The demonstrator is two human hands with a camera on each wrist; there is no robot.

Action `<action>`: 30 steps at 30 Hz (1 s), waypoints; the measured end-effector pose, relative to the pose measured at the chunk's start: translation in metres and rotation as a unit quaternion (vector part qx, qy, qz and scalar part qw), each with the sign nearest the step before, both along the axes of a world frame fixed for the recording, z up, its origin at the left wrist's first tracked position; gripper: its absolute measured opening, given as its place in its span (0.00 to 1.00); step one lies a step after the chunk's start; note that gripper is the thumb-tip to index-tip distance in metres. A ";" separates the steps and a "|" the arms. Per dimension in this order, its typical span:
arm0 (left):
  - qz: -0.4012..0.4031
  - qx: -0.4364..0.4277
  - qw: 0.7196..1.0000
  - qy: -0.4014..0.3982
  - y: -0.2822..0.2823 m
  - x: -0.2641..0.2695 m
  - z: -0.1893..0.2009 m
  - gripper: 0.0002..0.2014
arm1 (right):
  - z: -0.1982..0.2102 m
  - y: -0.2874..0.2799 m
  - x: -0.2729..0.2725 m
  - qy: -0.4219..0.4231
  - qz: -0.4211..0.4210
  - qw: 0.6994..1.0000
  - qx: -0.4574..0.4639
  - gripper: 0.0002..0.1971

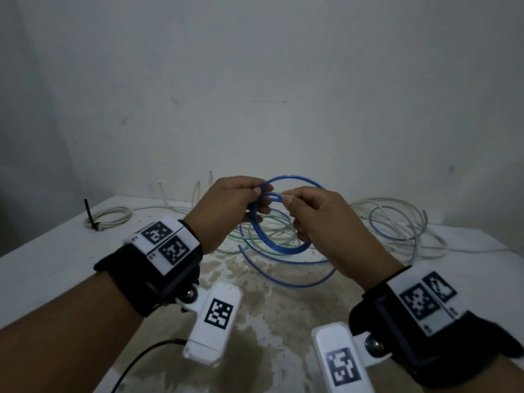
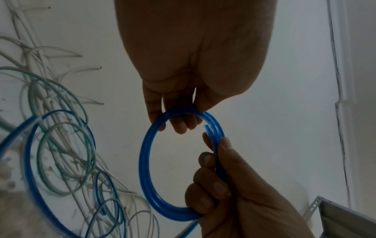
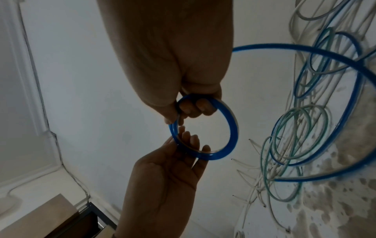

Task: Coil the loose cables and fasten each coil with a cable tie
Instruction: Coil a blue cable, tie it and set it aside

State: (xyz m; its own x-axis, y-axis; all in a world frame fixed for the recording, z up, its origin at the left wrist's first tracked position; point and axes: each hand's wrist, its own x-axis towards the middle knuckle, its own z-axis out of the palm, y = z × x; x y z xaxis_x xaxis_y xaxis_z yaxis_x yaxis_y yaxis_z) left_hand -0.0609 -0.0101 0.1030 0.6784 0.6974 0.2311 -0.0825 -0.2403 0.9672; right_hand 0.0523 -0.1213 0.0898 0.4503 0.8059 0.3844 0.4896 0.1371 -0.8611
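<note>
A blue cable coil (image 1: 279, 249) (image 2: 142, 161) (image 3: 234, 128) of two or three turns hangs in the air above the table, held on both sides. My left hand (image 1: 259, 199) (image 2: 189, 116) pinches its left upper side between thumb and fingers. Opposite it, my right hand (image 1: 292, 211) (image 3: 191, 111) grips the coil with curled fingers, close to the cable's cut end. The blue loose tail (image 1: 283, 279) runs down in wide loops onto the table. A black cable tie (image 1: 90, 215) stands up from a white coil (image 1: 113, 217) at the far left.
Loose white cables (image 1: 397, 222) sprawl at the right, and green cable (image 1: 235, 245) lies tangled under my hands. The white table (image 1: 56, 265) has a brown stained patch (image 1: 269, 293) in the middle. A plain wall stands right behind the table.
</note>
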 end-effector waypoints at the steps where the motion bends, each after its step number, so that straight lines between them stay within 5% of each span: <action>1: -0.008 -0.011 1.000 -0.004 0.000 0.000 0.000 0.13 | 0.000 0.000 -0.001 -0.027 -0.016 0.999 0.007 0.10; 5: -0.045 0.010 0.999 -0.005 -0.001 0.000 -0.006 0.10 | 0.000 0.002 -0.005 -0.126 -0.078 0.988 0.047 0.09; 12: -0.038 0.082 0.996 -0.022 0.001 -0.001 -0.009 0.07 | 0.000 -0.002 -0.011 -0.168 -0.109 0.979 0.037 0.10; 16: -0.019 0.142 0.990 0.003 0.005 -0.001 -0.007 0.05 | 0.008 -0.014 -0.016 -0.344 -0.183 0.919 -0.064 0.12; 21: -0.004 0.142 0.990 -0.017 0.006 -0.001 -0.005 0.07 | 0.016 -0.021 -0.020 -0.407 -0.265 0.870 0.081 0.16; 26: -0.049 0.083 0.994 -0.054 -0.004 -0.001 -0.005 0.06 | 0.009 -0.015 -0.007 -0.206 -0.133 0.969 -0.010 0.14; 30: -0.101 -0.029 0.990 -0.091 -0.005 -0.001 -0.010 0.10 | 0.008 -0.017 -0.010 0.018 -0.041 0.999 0.012 0.14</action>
State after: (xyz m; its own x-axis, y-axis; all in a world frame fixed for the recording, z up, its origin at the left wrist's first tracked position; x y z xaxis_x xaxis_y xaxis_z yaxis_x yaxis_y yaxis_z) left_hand -0.0620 -0.0146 0.0926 0.7560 0.5675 0.3262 -0.2981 -0.1452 0.9434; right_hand 0.0421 -0.1382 0.0979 0.5278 0.7569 0.3855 0.4685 0.1191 -0.8754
